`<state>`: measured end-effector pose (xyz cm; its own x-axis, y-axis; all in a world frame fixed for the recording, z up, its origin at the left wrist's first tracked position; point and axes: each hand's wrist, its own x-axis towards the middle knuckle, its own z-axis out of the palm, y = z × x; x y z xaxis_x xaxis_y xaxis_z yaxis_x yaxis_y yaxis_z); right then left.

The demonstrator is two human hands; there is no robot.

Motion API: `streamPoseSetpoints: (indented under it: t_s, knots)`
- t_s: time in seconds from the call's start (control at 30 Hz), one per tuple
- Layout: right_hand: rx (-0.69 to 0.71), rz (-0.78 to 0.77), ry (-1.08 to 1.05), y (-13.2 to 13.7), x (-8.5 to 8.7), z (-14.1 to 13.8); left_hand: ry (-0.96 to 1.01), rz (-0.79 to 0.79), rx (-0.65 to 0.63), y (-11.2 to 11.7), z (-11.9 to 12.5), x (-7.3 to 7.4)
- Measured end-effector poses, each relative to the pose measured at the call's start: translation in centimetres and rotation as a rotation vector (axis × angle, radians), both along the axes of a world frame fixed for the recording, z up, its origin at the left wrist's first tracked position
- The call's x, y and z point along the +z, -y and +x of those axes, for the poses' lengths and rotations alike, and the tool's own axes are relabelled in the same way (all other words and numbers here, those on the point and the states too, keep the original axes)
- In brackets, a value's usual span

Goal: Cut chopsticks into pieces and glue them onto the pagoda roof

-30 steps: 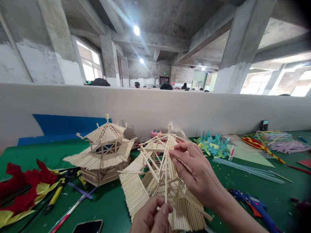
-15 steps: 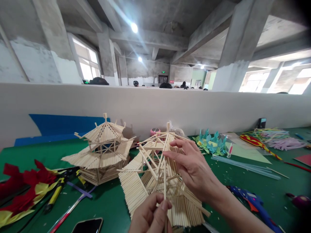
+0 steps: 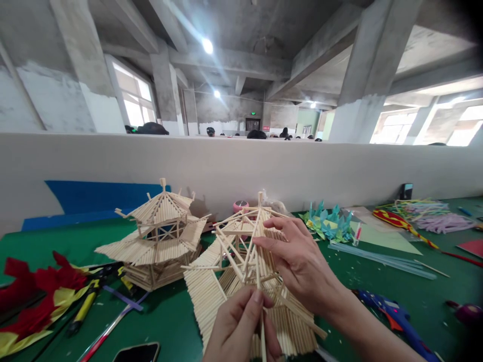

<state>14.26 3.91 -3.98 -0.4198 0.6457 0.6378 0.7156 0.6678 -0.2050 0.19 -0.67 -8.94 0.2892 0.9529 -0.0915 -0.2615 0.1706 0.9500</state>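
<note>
A pagoda model of thin wooden sticks [image 3: 204,294] stands in front of me, its upper roof only partly covered with sticks. My left hand [image 3: 241,322] pinches a slender wooden stick [image 3: 258,271] between thumb and fingers, low in front of the model. The stick points up toward the roof peak. My right hand [image 3: 298,261] is at the roof's right side with its fingers stretched out. Its index fingertip touches near the stick's upper end, and its thumb is mostly hidden. Left of this model stands another stick pagoda [image 3: 162,236] with fully covered roofs.
A blue glue gun [image 3: 396,311] lies at the right, a phone [image 3: 138,353] at the front left. Red and yellow fabric [image 3: 45,281] lies far left. Teal paper foliage [image 3: 330,221] and translucent glue sticks [image 3: 381,259] lie right. A white partition [image 3: 241,166] stands behind.
My left hand has moved slightly up along the stick, with its fingers now further round it. My right hand stays at the roof.
</note>
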Motion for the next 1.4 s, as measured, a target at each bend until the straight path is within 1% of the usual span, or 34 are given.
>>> streamPoseSetpoints:
  t_s: [0.2,0.43,0.67,0.83,0.97,1.1,1.23,1.4]
  knots:
    - [0.002,0.007,0.007,-0.1,-0.1,0.1,0.145,-0.047,0.012,-0.9,0.8,-0.4]
    - [0.002,0.018,0.004,-0.2,-0.1,0.0,0.196,-0.056,0.097,-0.6,1.4,-0.2]
    - [0.007,0.025,0.010,-0.1,0.1,0.0,0.181,-0.110,0.163,-0.2,2.0,0.5]
    - [0.019,0.041,0.024,0.1,0.0,0.1,0.163,-0.087,0.203,-0.2,2.3,0.9]
    - [0.025,0.027,0.038,0.2,0.0,0.3,0.147,-0.074,0.237,-0.2,2.5,0.8]
    - [0.034,0.026,-0.004,0.0,0.0,0.6,0.129,-0.058,0.263,-0.1,2.7,0.8]
    - [0.020,0.042,-0.050,-0.4,-0.1,1.0,0.117,-0.056,0.283,0.1,2.8,1.2]
    - [0.027,0.032,-0.054,-0.6,-0.2,1.2,0.100,-0.046,0.304,0.3,3.0,1.8]
